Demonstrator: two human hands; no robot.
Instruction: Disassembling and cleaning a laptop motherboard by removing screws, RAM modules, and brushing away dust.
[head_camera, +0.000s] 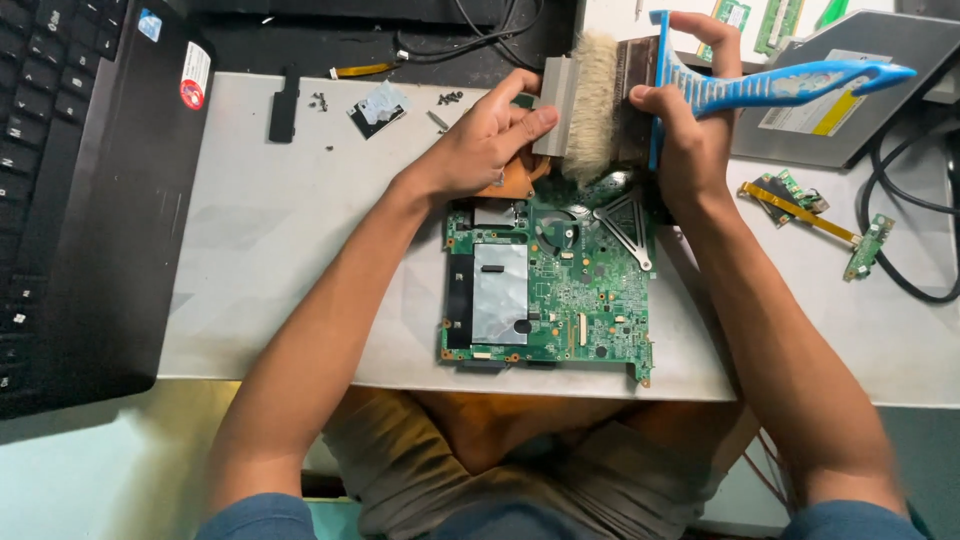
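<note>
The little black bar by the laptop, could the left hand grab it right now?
Probably not at once. The left hand is busy gripping the metal heatsink under the brush. The black bar lies bare on the white mat, nothing blocking it, so a freed hand likely could.

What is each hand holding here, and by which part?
The right hand grips a blue-handled brush at the head end of its handle. The left hand holds a grey finned metal piece by its near edge, against the bristles.

blue plastic brush (780, 85), seemingly matt metal heatsink (556, 105)
</note>
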